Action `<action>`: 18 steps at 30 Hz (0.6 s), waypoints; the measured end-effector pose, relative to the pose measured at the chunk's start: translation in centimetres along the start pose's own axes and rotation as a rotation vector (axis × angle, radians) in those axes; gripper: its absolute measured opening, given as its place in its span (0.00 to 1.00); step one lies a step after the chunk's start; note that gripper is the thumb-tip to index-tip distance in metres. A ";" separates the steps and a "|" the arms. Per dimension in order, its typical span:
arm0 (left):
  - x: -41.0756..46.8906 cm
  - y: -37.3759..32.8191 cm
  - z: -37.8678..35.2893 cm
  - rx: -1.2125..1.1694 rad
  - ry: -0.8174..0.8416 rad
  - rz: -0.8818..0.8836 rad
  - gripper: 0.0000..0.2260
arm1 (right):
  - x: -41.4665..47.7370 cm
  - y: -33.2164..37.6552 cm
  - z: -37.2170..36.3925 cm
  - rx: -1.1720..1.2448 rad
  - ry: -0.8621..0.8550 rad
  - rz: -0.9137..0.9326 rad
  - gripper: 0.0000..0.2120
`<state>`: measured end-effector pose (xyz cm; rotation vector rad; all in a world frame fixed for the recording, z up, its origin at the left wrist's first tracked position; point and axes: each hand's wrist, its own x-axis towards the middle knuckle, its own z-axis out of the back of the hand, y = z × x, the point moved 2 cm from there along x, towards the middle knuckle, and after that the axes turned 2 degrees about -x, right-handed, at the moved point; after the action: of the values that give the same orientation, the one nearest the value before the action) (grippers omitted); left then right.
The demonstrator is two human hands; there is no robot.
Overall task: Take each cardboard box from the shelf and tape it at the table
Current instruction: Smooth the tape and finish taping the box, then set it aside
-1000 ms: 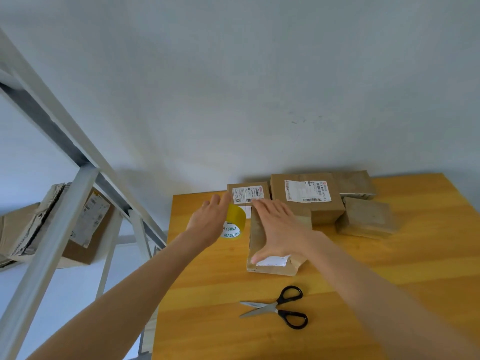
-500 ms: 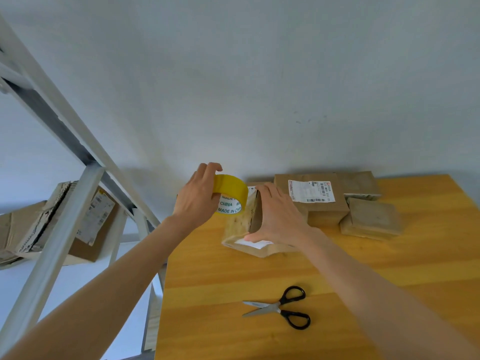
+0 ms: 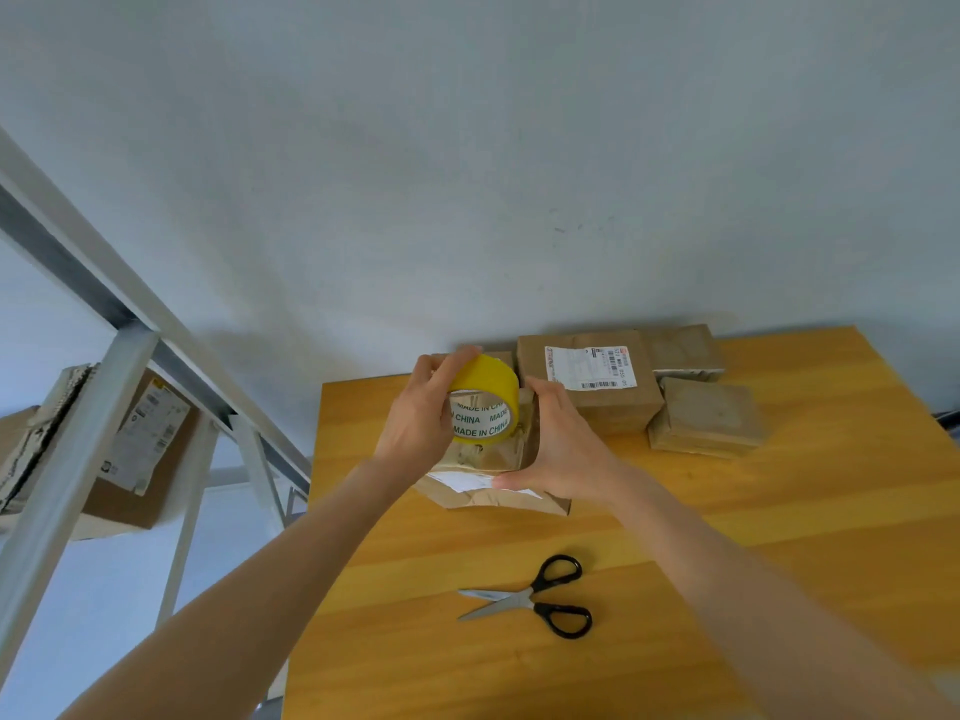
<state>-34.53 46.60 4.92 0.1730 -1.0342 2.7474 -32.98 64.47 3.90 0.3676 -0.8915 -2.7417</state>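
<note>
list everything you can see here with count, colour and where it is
worn cardboard box: 1, brown, mid table
roll of packing tape: 1, yellow, above that box
other cardboard boxes: at least 3, brown, table's far edge by the wall
black-handled scissors: 1, black and silver, table front
wooden table: 1, orange-yellow
metal shelf: 1, grey, left
labelled box: 1, brown, on shelf
left hand: grips tape
right hand: grips worn box

I logged the tape roll (image 3: 485, 379) as glossy yellow plastic, the cardboard box (image 3: 488, 454) matt, brown, creased, the surface (image 3: 779, 537) smooth wood, the scissors (image 3: 535, 597) bright metal with black plastic handles, the shelf (image 3: 78, 459) matt painted metal.
</note>
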 end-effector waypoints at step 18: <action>1.0 -4.1 -0.3 0.686 0.289 -0.059 0.37 | -1.1 -4.9 1.3 0.067 0.088 -0.040 0.56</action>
<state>-34.61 49.96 7.46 -0.0946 0.0042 2.8385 -33.07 69.36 2.09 0.5202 -0.9652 -2.7131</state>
